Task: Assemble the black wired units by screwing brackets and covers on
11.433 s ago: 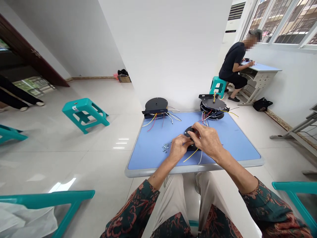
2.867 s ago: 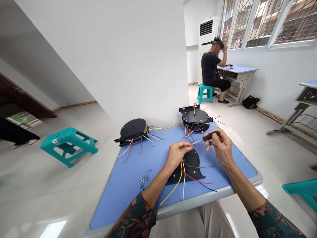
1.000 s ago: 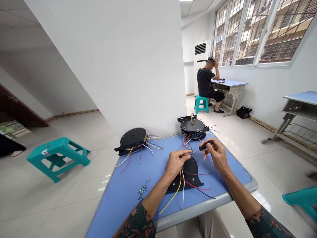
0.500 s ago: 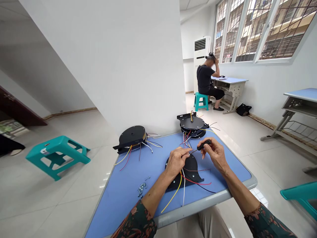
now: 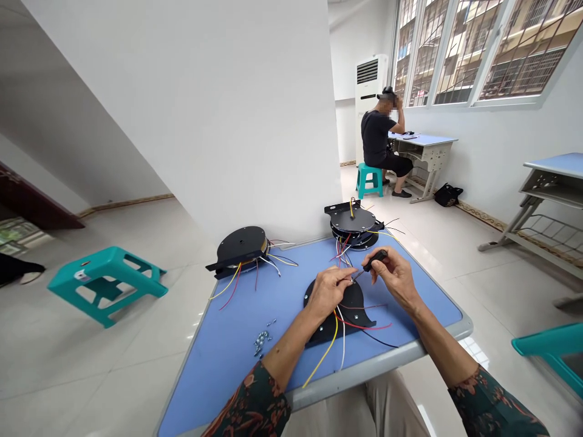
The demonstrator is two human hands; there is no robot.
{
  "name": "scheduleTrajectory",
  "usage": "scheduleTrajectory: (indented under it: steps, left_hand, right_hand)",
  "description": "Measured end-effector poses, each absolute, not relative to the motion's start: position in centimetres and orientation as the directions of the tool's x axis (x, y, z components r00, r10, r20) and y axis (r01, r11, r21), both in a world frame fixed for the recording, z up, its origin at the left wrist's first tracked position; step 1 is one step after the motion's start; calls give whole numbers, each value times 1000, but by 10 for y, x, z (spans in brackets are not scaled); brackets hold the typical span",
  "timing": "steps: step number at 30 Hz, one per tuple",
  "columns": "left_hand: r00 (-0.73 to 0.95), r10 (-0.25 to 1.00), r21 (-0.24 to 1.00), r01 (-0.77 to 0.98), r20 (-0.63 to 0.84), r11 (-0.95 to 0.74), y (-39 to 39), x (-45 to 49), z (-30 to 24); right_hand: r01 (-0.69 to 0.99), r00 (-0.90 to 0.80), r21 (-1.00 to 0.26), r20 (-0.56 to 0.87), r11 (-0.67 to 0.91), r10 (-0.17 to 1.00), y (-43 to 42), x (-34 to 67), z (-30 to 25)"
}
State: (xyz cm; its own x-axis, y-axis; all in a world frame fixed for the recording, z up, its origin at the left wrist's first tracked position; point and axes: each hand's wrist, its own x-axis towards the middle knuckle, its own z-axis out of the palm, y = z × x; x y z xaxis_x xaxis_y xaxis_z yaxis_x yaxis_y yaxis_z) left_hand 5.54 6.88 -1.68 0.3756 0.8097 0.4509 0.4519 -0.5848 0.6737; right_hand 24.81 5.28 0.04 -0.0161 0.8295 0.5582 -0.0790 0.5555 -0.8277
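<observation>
right hand (image 5: 394,279) closed on screwdriver (image 5: 375,260) (black-handled)

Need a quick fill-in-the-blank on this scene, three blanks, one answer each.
The right hand grips a screwdriver with a ____ handle.
The table has a ____ top, with small screws lying on it.
The left hand is over a black plate, and at the far desk a co-worker sits on a ____ plastic stool.

Missing words: black; blue; teal.
</observation>
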Motion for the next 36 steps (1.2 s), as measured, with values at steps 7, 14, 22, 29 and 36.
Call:
scheduleTrajectory:
  steps: [7, 14, 22, 29, 36]
  left_hand:
    - [459, 784, 647, 456, 418, -612, 70, 57, -19]
    - [526, 722, 566, 457, 450, -686, 70, 53, -18]
    - [548, 691, 493, 485, 471, -722, 71, 52, -21]
    - [442, 777, 525, 572, 449, -630, 78, 50, -23]
    - [414, 804, 628, 503, 427, -593, 81, 53, -22]
  right_hand:
    - [14, 43, -820, 572, 572, 819, 54, 249, -2]
    - [111, 5, -814, 574, 570, 819, 53, 249, -3]
    - [177, -19, -818, 553, 547, 833, 51, 249, -1]
    - [212, -17, -828, 528, 519, 849, 54, 246, -2]
    - [402, -79, -737, 563, 544, 822, 59, 236, 11]
